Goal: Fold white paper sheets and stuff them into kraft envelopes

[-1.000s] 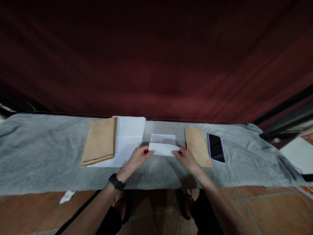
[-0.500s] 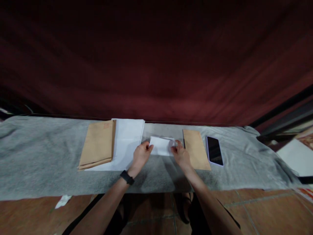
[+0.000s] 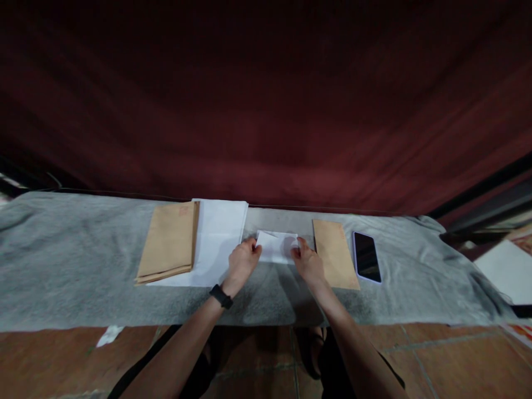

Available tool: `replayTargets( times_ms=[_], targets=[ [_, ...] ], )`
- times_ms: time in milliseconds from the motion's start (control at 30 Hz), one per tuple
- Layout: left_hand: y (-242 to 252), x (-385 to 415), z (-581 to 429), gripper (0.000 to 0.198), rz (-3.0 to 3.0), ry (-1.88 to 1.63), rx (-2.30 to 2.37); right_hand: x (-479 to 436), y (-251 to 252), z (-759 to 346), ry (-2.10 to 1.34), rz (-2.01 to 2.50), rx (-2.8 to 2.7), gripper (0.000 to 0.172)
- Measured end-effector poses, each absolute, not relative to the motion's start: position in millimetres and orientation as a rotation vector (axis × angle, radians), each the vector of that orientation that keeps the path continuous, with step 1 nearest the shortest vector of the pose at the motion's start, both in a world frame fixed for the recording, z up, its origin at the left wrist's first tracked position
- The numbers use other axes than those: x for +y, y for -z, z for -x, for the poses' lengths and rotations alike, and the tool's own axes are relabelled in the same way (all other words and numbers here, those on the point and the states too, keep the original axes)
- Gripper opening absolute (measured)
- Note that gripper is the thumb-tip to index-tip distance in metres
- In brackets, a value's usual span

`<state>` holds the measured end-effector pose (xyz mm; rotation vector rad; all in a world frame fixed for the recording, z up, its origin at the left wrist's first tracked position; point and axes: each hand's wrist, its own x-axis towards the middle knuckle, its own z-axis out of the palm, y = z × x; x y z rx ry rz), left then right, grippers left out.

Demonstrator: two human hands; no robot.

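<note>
A folded white sheet of paper (image 3: 276, 246) lies on the grey cloth (image 3: 83, 277) in front of me. My left hand (image 3: 243, 262) pinches its left edge with curled fingers; a black band sits on that wrist. My right hand (image 3: 308, 262) presses and grips the sheet's right edge. Both hands rest low on the cloth, close together.
A stack of brown envelopes (image 3: 168, 241) lies at the left beside a pile of white sheets (image 3: 218, 235). One brown envelope (image 3: 334, 252) and a dark phone (image 3: 366, 256) lie at the right. A dark red curtain (image 3: 266, 111) hangs behind. Tiled floor (image 3: 457, 360) lies below.
The near flap of the white sheet has been folded away from me onto the rest, so the paper is now smaller. Both hands moved forward with it.
</note>
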<state>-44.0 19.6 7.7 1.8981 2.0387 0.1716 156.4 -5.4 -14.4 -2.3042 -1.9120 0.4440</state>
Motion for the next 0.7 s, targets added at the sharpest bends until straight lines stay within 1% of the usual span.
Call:
replayTargets(
  times_ms=[567, 700],
  targets=[
    [-5.0, 17.1, 41.7, 0.025, -1.948, -0.144, 2.050, -3.9, 15.3, -153.4, -0.382, 2.342, -1.943, 0.045],
    [-6.9, 16.5, 42.2, 0.026, -1.947, -0.116, 2.045, -3.7, 17.4, -155.8, -0.387, 2.362, -1.949, 0.047]
  ],
)
